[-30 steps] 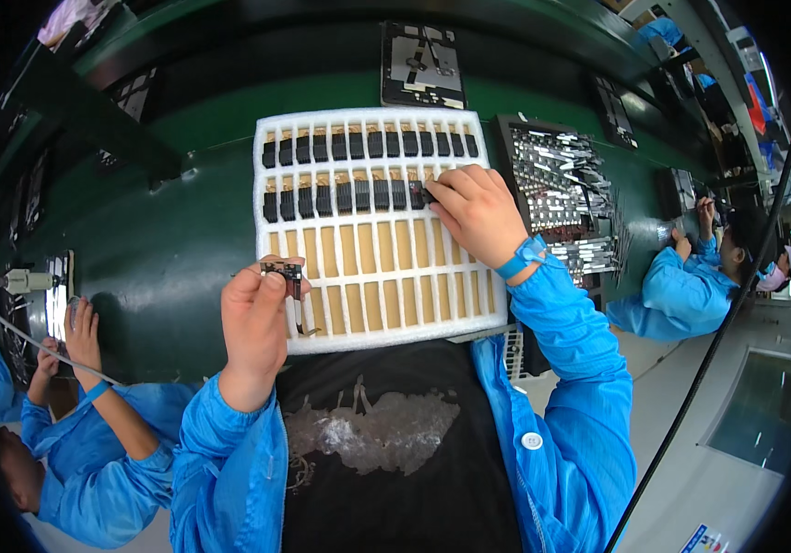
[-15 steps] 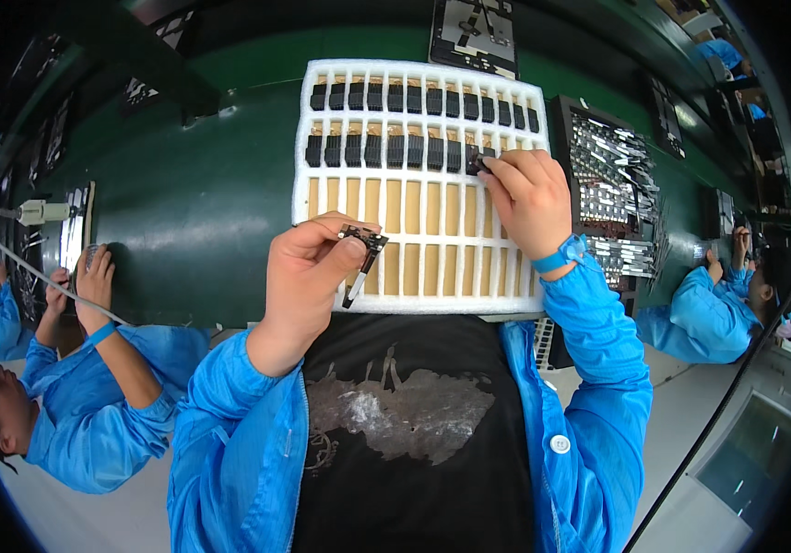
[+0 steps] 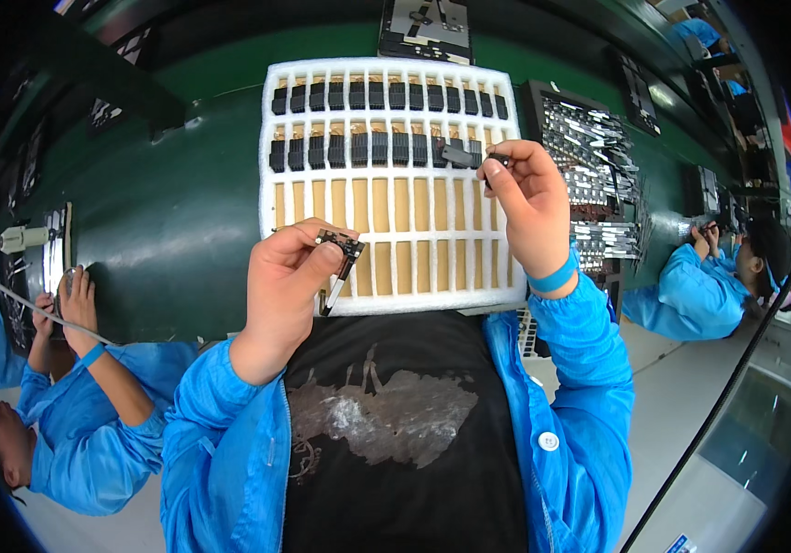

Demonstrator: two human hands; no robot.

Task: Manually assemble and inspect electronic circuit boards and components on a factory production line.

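Note:
My left hand [image 3: 277, 290] is closed, pinching a small black circuit part [image 3: 342, 245] between thumb and fingers. A narrow black-and-white strip hangs down from that part, over the near left of a white foam tray [image 3: 349, 172]. Another small black circuit part [image 3: 458, 155], with a flat dark tab pointing left, is gripped by my right hand [image 3: 536, 203] above the tray's second row. Stacked black parts [image 3: 380, 147] fill slots in the two far rows. The two near rows show bare tan slot bottoms [image 3: 414, 205]. My right fingers partly hide the second row's right end.
Right of the tray, a dark tray [image 3: 534, 111] holds many silver-and-black strips [image 3: 589, 152]. A black-and-grey panel [image 3: 425, 28] lies beyond the foam tray on the green table [image 3: 174, 221]. Co-workers in blue sleeves work at left [image 3: 105, 369] and right [image 3: 690, 281].
The tray and both hands appear further left in the picture. My right hand has lifted and turned, so its part's flat tab now shows. My left hand still pinches its part.

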